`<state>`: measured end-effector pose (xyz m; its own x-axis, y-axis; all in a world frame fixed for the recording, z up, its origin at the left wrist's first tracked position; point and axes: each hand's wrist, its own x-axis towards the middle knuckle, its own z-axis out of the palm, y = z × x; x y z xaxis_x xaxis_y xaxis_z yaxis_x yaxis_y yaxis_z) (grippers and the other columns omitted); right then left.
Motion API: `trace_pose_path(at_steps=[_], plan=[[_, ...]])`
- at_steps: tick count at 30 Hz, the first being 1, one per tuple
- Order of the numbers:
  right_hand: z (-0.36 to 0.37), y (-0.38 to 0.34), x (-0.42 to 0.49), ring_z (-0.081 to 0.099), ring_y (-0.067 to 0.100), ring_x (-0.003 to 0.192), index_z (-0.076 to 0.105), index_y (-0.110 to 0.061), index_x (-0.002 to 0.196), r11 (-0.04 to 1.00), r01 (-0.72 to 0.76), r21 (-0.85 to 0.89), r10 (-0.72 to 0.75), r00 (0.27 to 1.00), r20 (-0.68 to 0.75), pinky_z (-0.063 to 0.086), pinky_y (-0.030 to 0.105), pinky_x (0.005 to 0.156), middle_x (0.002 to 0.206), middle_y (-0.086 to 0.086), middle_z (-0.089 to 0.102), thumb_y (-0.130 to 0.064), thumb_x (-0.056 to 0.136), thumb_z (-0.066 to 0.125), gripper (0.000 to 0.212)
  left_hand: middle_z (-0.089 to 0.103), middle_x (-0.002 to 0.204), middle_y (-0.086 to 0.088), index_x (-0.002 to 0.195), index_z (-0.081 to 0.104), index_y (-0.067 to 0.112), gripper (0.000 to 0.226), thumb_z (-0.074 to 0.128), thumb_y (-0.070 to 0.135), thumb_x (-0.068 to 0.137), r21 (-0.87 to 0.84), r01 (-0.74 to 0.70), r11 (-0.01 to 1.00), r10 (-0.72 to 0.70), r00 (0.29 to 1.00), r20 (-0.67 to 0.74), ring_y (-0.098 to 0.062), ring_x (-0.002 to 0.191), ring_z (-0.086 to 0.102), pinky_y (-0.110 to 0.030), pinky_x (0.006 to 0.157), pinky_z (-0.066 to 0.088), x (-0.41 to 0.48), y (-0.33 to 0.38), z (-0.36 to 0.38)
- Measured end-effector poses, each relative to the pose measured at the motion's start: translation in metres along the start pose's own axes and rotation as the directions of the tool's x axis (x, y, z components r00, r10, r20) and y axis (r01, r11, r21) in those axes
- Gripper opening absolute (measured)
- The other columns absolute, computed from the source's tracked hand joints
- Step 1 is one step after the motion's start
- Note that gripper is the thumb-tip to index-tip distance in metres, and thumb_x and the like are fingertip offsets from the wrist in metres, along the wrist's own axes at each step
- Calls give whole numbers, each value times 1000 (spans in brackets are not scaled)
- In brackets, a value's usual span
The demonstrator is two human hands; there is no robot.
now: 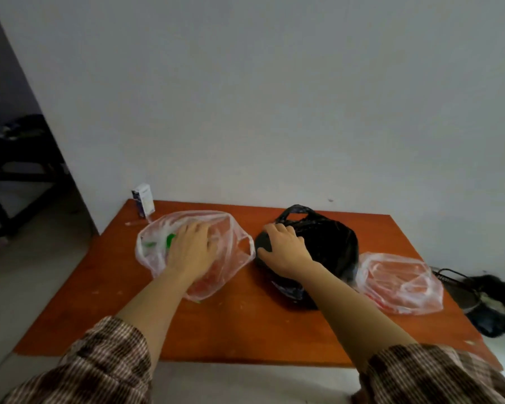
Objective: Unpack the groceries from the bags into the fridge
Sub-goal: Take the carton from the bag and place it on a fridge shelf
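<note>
Head view: orange table [231, 325] against white wall [274, 112], black bag [330, 246] at centre. Far left of black bag, white carton [143, 199], print unreadable. On clear bag [233, 258] just left of black bag, left hand [190, 246] resting, fingers relaxed. Over black bag's left edge, right hand [285, 249] curled, gripping it. Just right of black bag, second clear bag [400, 284].

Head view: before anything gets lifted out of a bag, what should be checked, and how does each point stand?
1. Left hand on left clear bag: ok.
2. Right hand grips black bag: ok.
3. Left hand holding an item: cannot tell.
4. Right clear bag free of both hands: ok.
5. Fridge in view: not ok.
</note>
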<state>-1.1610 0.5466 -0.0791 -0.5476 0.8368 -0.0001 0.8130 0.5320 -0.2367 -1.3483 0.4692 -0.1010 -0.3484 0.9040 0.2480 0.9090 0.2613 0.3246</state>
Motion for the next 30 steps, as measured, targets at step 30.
trace_pose_path(at_steps=[30], plan=[[221,-80,211,-7,35,146,26,-43,145,871,-491,-5,478,848,230,-7,61,112,160,2,10,-66,88,39,62,-19,159,2,149,0,44,76,39,67,87,-30,-557,830,406,566,718,-35,144,-19,-64,109,-10,190,-252,179]])
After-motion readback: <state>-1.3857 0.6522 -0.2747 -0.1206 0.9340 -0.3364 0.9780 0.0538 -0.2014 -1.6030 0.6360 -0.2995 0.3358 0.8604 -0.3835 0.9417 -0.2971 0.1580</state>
